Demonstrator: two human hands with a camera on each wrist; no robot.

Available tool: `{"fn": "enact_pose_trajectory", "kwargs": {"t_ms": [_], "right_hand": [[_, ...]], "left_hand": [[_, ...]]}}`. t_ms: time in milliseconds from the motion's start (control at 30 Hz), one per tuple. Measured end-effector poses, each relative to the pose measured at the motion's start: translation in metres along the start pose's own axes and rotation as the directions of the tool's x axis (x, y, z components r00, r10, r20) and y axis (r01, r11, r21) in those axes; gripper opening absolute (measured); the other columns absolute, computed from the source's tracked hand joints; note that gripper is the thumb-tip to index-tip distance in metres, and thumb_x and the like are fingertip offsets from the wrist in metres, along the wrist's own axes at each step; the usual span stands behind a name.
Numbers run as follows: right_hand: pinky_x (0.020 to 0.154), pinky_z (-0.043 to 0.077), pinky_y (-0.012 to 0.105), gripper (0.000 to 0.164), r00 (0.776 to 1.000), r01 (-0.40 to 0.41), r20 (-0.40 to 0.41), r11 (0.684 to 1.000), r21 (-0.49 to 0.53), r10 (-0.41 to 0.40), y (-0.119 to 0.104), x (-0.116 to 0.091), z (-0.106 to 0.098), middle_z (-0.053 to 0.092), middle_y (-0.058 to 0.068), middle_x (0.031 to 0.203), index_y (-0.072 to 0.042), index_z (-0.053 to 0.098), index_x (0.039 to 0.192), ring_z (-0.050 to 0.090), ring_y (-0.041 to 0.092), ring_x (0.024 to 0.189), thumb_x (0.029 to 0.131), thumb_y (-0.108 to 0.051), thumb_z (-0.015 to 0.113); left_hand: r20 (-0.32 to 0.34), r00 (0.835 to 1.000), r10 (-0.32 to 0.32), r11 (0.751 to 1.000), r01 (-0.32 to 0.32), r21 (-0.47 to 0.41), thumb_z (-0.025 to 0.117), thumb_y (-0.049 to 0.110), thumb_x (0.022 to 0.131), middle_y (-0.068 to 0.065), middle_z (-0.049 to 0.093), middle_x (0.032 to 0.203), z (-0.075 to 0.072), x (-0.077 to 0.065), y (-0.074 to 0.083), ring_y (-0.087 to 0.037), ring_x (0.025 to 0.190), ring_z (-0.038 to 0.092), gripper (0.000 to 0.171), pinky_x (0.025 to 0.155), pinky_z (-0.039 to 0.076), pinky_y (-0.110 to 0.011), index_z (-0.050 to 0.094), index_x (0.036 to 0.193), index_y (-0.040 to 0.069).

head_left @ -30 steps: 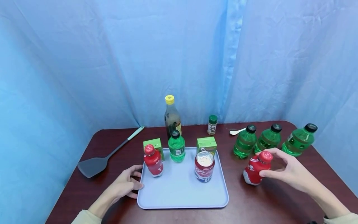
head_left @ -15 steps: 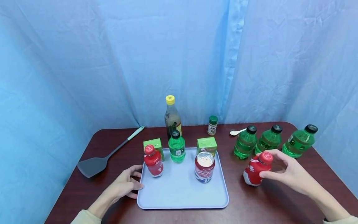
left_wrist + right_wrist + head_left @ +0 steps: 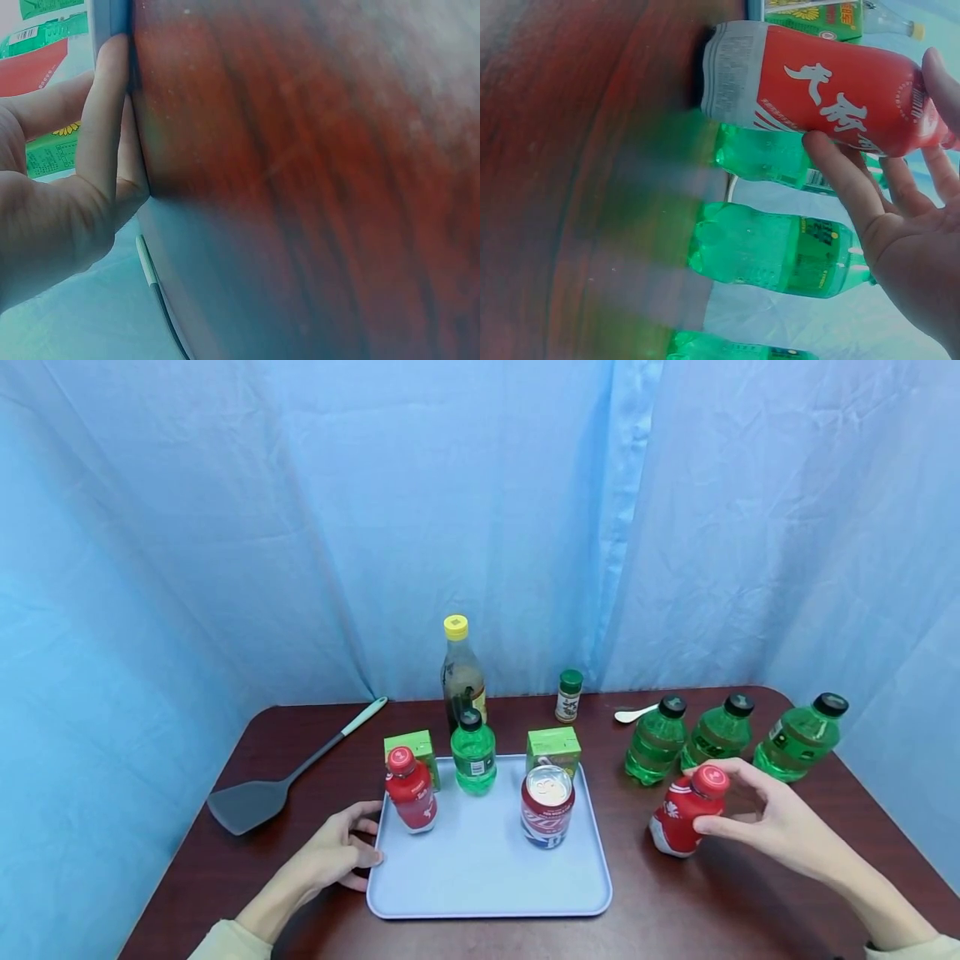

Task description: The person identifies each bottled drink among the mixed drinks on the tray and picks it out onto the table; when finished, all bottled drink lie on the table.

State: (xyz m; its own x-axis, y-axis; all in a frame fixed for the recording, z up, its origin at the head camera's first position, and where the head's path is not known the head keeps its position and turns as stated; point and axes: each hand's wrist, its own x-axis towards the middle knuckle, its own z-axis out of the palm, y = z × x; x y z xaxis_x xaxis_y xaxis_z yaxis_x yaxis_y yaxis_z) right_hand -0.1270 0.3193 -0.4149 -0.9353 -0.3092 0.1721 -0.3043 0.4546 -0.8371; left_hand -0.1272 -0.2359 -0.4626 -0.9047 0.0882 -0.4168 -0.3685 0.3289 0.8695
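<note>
At left, the left hand [image 3: 341,852], fingers loosely bent and gripping nothing, touches the side of a smooth, pale, round-cornered tray [image 3: 487,885] carrying a curvy red bottle [image 3: 412,797], a translucent green bottle [image 3: 474,756] and a shiny metal can [image 3: 546,818]. Beyond the tray's right side, a glossy, red-wrapped bottle [image 3: 675,818] is on or just above the wood-grained tabletop [image 3: 547,939], gripped near its neck by the right hand [image 3: 780,818]. The step in hand seems to be handling this bottle; any lift would call for a secure pinch, clear of three ridged green bottles [image 3: 656,747] behind.
</note>
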Motion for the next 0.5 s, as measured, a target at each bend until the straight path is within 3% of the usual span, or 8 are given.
{"fn": "enact_pose_trajectory", "kwargs": {"t_ms": [200, 333, 400, 500], "right_hand": [[0.081, 0.059, 0.027, 0.078, 0.999, 0.036, -0.019, 0.999, -0.008, -0.037, -0.011, 0.002, -0.001, 0.052, 0.001, 0.142, -0.013, 0.040, 0.154, 0.058, 0.002, 0.119, 0.087, 0.000, 0.078], [0.090, 0.052, 0.018, 0.090, 0.988, 0.099, -0.112, 0.991, -0.086, -0.108, -0.030, 0.004, -0.004, 0.053, 0.003, 0.144, -0.016, 0.037, 0.157, 0.056, 0.005, 0.125, 0.081, 0.006, 0.081], [0.094, 0.048, 0.014, 0.095, 0.971, 0.145, -0.172, 0.981, -0.125, -0.166, -0.045, 0.006, -0.005, 0.052, 0.005, 0.147, -0.014, 0.039, 0.156, 0.052, 0.007, 0.130, 0.076, 0.012, 0.082], [0.102, 0.044, 0.017, 0.097, 0.913, 0.296, -0.241, 0.942, -0.158, -0.328, -0.073, 0.009, -0.001, 0.051, 0.016, 0.146, -0.001, 0.045, 0.150, 0.049, 0.016, 0.134, 0.065, 0.020, 0.085]], "left_hand": [[-0.002, 1.000, -0.005, 1.000, 0.005, -0.003, 0.070, -0.011, 0.082, -0.020, 0.050, 0.118, -0.002, -0.003, 0.001, -0.027, 0.085, 0.064, 0.076, 0.060, 0.060, -0.051, 0.039, 0.150, 0.000], [0.009, 1.000, -0.002, 1.000, 0.002, -0.005, 0.069, -0.011, 0.082, -0.021, 0.050, 0.118, -0.002, -0.003, 0.002, -0.027, 0.086, 0.064, 0.076, 0.060, 0.060, -0.052, 0.038, 0.150, 0.000], [0.015, 1.000, 0.000, 1.000, 0.000, -0.005, 0.069, -0.011, 0.082, -0.021, 0.050, 0.119, -0.001, -0.003, 0.002, -0.027, 0.086, 0.064, 0.076, 0.060, 0.060, -0.052, 0.038, 0.150, 0.000], [0.011, 1.000, -0.002, 1.000, 0.002, -0.002, 0.069, -0.011, 0.082, -0.021, 0.050, 0.118, 0.001, -0.002, 0.003, -0.027, 0.086, 0.064, 0.076, 0.060, 0.060, -0.052, 0.038, 0.150, 0.000]]}}
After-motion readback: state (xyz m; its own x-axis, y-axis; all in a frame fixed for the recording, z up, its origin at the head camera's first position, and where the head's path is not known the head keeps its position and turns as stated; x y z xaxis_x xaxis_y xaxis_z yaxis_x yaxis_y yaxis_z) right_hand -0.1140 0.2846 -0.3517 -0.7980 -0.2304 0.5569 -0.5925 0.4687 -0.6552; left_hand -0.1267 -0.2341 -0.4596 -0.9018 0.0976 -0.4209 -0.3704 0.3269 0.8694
